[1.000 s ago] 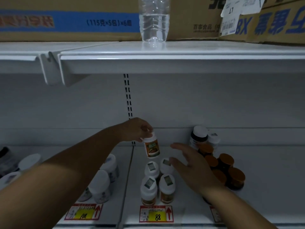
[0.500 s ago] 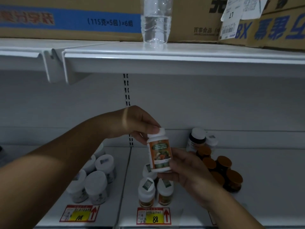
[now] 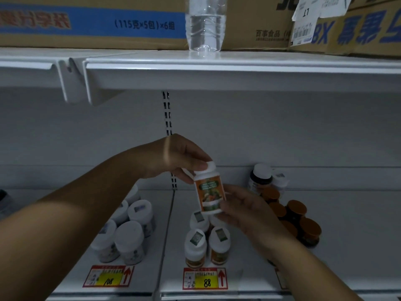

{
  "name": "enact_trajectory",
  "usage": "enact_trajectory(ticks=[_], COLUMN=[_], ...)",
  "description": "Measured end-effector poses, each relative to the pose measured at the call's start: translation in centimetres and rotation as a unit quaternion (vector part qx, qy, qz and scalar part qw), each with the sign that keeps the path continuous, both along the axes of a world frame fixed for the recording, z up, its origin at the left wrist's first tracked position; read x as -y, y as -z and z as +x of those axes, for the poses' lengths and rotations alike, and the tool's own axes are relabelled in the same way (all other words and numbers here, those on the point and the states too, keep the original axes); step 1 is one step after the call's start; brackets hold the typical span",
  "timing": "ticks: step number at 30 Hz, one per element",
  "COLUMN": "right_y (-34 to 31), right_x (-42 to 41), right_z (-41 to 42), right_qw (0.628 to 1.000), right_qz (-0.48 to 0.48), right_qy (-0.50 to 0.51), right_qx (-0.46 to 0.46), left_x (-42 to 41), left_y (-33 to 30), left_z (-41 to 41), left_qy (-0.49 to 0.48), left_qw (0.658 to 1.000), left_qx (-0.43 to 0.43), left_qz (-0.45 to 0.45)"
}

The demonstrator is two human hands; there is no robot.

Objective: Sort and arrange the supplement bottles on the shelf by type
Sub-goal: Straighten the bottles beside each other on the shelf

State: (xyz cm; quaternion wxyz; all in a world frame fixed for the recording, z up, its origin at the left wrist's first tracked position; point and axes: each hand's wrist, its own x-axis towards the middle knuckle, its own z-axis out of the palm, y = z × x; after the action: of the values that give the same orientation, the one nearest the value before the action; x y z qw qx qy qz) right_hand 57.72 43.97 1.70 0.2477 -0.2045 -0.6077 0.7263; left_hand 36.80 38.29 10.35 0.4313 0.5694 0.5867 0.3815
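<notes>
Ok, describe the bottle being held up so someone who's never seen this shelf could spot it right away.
Find the lower white shelf, above the yellow 88 price tag. There, the left hand pinches the white cap and the right hand grips the base of an orange-label bottle. Unlike its white-capped lookalikes standing below, it is raised off the shelf, label facing the camera.

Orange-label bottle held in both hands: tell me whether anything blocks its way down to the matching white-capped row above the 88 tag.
Nothing visible blocks it. The orange-label bottle is held above its matching row, left hand on the cap, right hand at the base. The right hand hides the row's back right, so free room there cannot be told.
</notes>
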Motion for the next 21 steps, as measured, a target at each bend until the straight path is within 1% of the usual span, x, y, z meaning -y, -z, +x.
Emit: enact_trajectory(ticks=[1,3,5,6,7,10,14,18,21], right_y=[0.0,-0.1,0.1,0.4,0.7,1.6,2.4,2.4,1.0], right_x=[-0.4,-1.3,-1.9,-2.2,-2.4,-2.5,-2.5,-2.4,-3.7], right_z=[-0.1,-0.1,0.0,0.0,-0.1,-0.2,0.0,0.2,0.7], right_qw=[0.999,0.99,0.982,0.979,0.977,0.972,0.957,0.952,0.943], right_qz=[0.027,0.08,0.109,0.117,0.125,0.157,0.203,0.219,0.252], right_qy=[0.038,0.098,0.134,0.143,0.147,0.13,0.109,0.116,0.117], right_qx=[0.027,0.065,0.077,0.08,0.085,0.118,0.173,0.181,0.183], left_x=[-0.2,-0.8,-1.4,-1.6,-1.8,-2.4,-3.0,-3.5,-4.0], left_y=[0.4,1.7,3.6,4.6,5.4,7.5,9.8,11.0,11.1], left_z=[-0.1,-0.4,-0.5,-0.6,-0.7,-0.6,-0.4,-0.4,-0.7], left_qy=[-0.027,-0.084,-0.106,-0.109,-0.109,-0.093,-0.061,-0.047,-0.032], left_qw=[0.999,0.989,0.966,0.952,0.944,0.936,0.922,0.924,0.924], left_qx=[-0.021,-0.111,-0.229,-0.278,-0.31,-0.339,-0.381,-0.377,-0.377], left_qz=[0.011,0.04,0.062,0.059,0.046,-0.008,-0.031,-0.046,-0.053])
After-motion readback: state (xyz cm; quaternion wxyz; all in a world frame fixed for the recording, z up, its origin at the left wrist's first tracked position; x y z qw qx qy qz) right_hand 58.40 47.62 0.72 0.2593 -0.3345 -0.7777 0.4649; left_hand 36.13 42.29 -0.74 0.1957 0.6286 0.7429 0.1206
